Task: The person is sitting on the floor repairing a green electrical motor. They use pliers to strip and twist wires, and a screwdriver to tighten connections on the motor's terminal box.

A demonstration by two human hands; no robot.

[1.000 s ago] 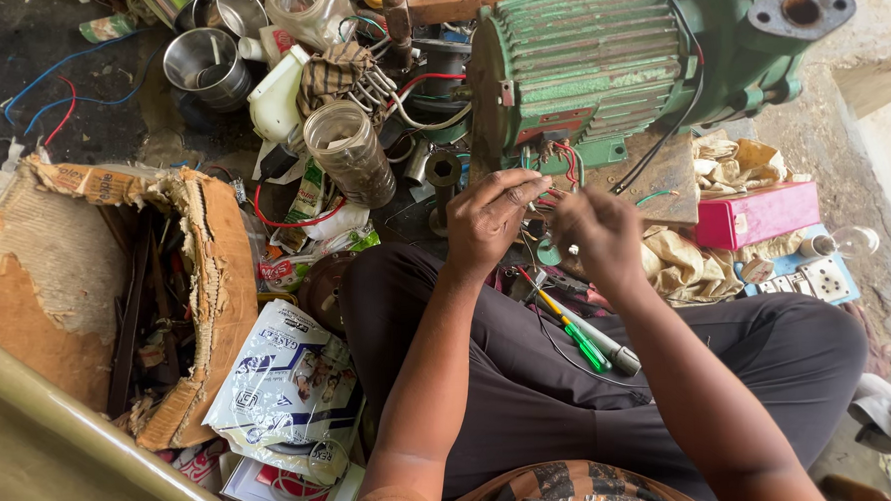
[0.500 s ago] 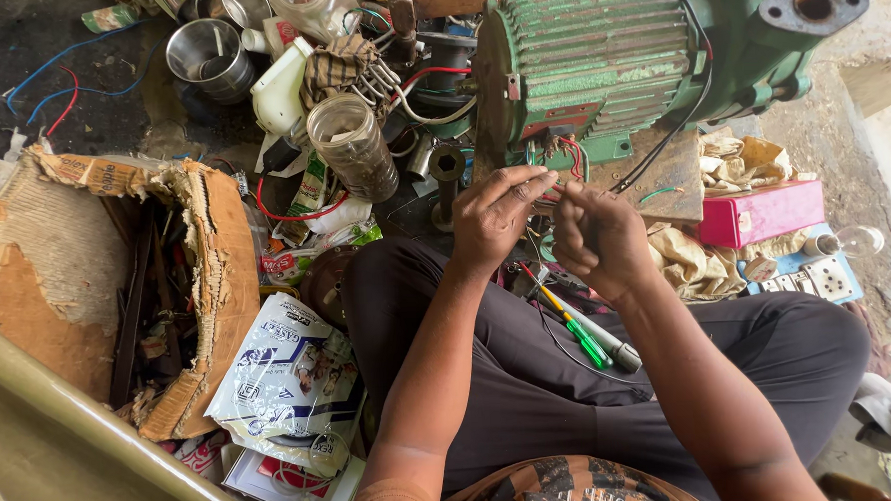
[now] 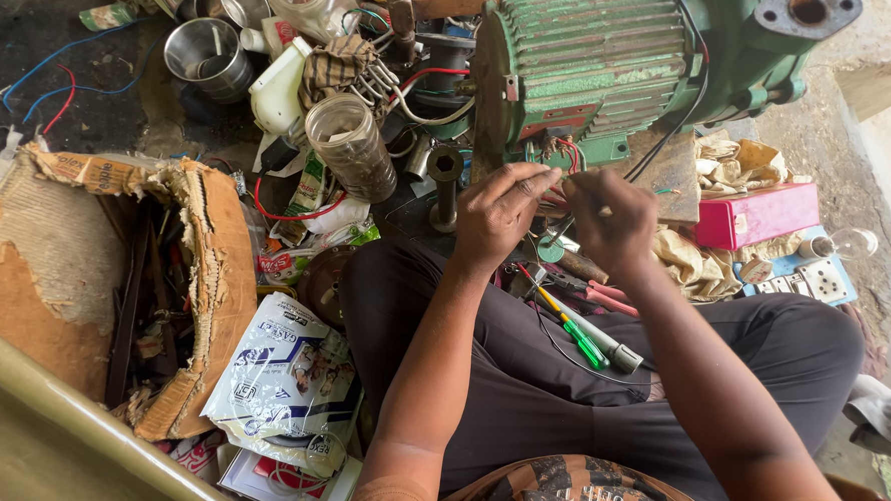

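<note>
A green ribbed electric motor (image 3: pixel 597 53) lies in front of me on the floor. My left hand (image 3: pixel 499 213) and my right hand (image 3: pixel 612 218) are close together just below its terminal area, pinching thin wires (image 3: pixel 562 160) that come out of the motor. Each hand's fingertips are closed on a wire end. A green-handled screwdriver (image 3: pixel 574 335) rests on my lap by my right forearm. Red-handled pliers (image 3: pixel 608 298) lie beside it.
A torn cardboard box (image 3: pixel 197 291) with tools sits at left. A steel cup (image 3: pixel 202 56), a clear jar (image 3: pixel 351 144), a white plastic bottle (image 3: pixel 280 87) and loose wires crowd the floor ahead. A pink box (image 3: pixel 755 217) and a switch board (image 3: pixel 812 280) lie at right.
Both hands have shifted slightly up toward the motor's terminals, still working the wires between the fingertips. The view has tilted a little.
</note>
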